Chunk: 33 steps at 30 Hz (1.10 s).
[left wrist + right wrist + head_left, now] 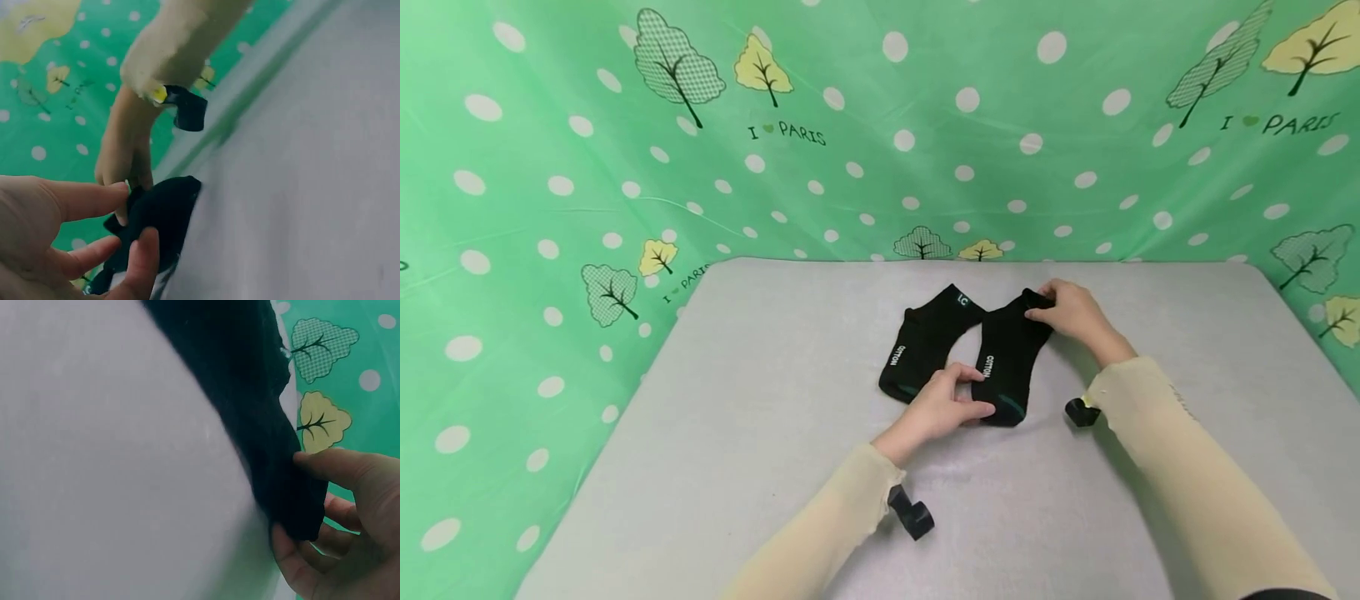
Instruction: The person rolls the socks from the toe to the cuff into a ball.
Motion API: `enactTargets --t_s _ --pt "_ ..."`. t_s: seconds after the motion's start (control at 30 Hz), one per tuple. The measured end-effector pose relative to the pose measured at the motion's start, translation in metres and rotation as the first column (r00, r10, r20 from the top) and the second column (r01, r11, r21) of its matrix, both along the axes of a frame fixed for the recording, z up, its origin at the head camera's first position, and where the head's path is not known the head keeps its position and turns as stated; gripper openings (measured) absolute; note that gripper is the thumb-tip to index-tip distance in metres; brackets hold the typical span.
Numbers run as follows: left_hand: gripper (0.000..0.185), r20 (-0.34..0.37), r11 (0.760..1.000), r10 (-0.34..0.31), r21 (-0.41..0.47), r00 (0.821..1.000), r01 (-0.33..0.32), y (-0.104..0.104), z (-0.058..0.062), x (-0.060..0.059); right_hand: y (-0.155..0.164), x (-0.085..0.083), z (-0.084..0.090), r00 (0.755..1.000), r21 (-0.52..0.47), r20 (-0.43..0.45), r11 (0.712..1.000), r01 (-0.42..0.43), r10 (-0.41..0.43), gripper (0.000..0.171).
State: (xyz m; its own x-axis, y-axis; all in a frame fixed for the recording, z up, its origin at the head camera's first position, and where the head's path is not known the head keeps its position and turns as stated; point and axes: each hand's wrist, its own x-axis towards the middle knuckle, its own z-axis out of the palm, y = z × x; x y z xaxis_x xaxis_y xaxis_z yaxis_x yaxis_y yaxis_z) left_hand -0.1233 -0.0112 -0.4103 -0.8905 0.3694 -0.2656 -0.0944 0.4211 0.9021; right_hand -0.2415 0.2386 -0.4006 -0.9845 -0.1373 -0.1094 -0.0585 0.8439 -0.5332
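Two black ankle socks lie side by side on the grey table. The right sock (1009, 354) has its cuff pointing away and its toe, marked with a teal line, toward me. My right hand (1077, 317) pinches its cuff between thumb and fingers; in the right wrist view the sock's cuff end (294, 494) sits in that grip. At the toe, my left hand (942, 404) has thumb and forefinger spread apart, their tips touching the sock's near left edge. White lettering reads COTTON on both. The left sock (928, 342) lies just beyond my left hand, its cuff meeting the right sock.
The grey-covered table (737, 400) stretches out on both sides of the socks. A green dotted curtain (865, 125) with printed trees hangs behind and beside it. Black wrist cameras (913, 512) are strapped below both cream sleeves (1195, 467).
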Motion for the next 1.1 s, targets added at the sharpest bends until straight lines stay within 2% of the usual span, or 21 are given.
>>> enactTargets --t_s 0.1,0.17,0.37,0.5,0.6,0.7,0.8,0.93,1.1 --pt "0.036 0.122 0.993 0.012 0.117 0.992 -0.026 0.001 0.002 0.0 -0.001 0.001 0.002 1.0 -0.02 0.005 1.0 0.007 -0.007 0.05" --pt "0.032 0.136 0.992 0.011 0.125 0.991 -0.028 0.002 0.002 0.0 -0.002 0.002 0.003 1.0 -0.026 -0.003 1.0 0.007 -0.007 0.048" --pt "0.021 -0.002 0.998 0.037 0.054 0.999 -0.037 0.001 0.002 0.002 -0.002 0.006 0.012 0.999 -0.056 -0.044 0.998 0.007 -0.009 0.043" --pt "0.017 -0.118 0.999 0.045 0.009 0.992 -0.044 -0.004 0.007 0.003 -0.001 0.007 0.018 0.998 -0.063 -0.061 0.998 0.0 -0.003 0.039" --pt "0.015 -0.168 0.998 0.059 0.002 0.984 -0.059 -0.009 0.012 0.001 -0.001 0.006 0.022 0.999 -0.075 -0.053 0.997 -0.016 0.012 0.039" --pt "0.015 -0.179 0.996 0.086 0.035 0.98 -0.081 -0.016 0.015 0.0 -0.003 0.006 0.025 0.999 -0.099 -0.014 0.994 -0.041 0.039 0.044" --pt "0.016 -0.178 0.992 0.118 0.062 0.977 -0.108 -0.022 0.018 -0.001 -0.007 0.007 0.027 0.994 -0.102 0.017 0.99 -0.102 0.104 0.053" --pt "0.016 -0.165 0.985 0.157 0.092 0.974 -0.143 -0.032 0.022 -0.002 -0.015 0.009 0.031 0.983 -0.065 0.036 0.982 -0.18 0.183 0.062" --pt "0.017 -0.161 0.981 0.179 0.106 0.971 -0.163 -0.046 0.027 -0.002 -0.025 0.012 0.037 0.99 -0.081 0.017 0.987 -0.138 0.14 0.06"
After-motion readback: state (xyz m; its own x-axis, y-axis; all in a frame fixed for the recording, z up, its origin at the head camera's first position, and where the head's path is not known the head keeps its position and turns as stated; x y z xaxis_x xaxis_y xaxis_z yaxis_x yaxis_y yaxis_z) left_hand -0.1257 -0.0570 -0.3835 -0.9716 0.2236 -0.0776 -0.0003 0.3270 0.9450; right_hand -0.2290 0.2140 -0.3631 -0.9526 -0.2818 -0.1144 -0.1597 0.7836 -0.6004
